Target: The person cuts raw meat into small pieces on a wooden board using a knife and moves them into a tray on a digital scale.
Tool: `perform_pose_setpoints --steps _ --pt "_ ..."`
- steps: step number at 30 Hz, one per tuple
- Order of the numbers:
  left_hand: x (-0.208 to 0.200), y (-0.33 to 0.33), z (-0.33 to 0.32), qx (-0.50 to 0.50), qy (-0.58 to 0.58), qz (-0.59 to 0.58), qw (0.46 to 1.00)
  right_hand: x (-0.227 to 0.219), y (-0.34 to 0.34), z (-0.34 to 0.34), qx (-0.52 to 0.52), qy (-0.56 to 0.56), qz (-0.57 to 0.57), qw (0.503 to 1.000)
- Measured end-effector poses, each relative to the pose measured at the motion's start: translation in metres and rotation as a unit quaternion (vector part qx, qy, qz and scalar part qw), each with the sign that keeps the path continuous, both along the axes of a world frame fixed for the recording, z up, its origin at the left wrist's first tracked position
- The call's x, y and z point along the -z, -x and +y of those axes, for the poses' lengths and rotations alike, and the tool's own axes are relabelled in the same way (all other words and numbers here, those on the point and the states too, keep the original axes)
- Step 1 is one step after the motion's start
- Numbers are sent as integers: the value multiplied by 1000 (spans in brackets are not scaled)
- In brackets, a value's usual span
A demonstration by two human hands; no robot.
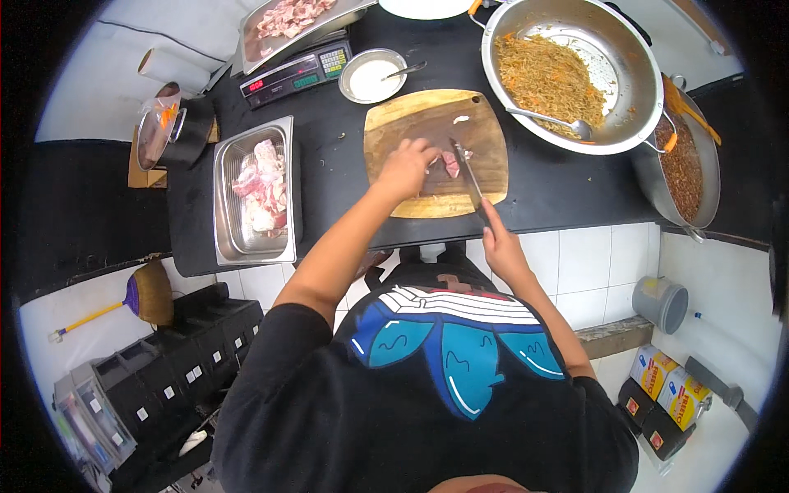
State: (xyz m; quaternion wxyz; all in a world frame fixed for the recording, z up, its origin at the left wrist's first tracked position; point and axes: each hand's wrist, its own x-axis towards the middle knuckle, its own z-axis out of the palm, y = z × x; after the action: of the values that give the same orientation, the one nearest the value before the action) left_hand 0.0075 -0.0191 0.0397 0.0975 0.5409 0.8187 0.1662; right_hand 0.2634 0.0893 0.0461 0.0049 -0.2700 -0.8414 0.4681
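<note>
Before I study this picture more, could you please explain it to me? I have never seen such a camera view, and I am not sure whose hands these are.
There is no machine here: you see one person's bare hands. A wide fisheye camera on the person's head looks down, so straight edges bend and the shirt fills the lower part.

The right hand holds a knife over a wooden cutting board. The left hand is at the small pieces of raw meat there; what its fingers grip is partly hidden.

Around the board, on the black table, are a metal tray of raw meat, a scale, a bowl of something white, and a large pan of shredded-looking food.
</note>
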Motion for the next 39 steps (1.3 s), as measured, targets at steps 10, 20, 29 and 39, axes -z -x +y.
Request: perform_pose_setpoints --steps 10,20,29,39 --pt "23 -33 36 -122 64 -137 981 -12 -20 -6 -18 -10 -33 999" --pt "28 -40 25 -145 19 -146 978 -12 -17 -12 -70 -81 -102 989" --pt "63 -41 15 -27 -10 -20 999 22 20 -10 -38 -26 -35 998" --pt "-23 9 -18 -169 5 -185 968 33 46 -6 -22 -36 -13 999"
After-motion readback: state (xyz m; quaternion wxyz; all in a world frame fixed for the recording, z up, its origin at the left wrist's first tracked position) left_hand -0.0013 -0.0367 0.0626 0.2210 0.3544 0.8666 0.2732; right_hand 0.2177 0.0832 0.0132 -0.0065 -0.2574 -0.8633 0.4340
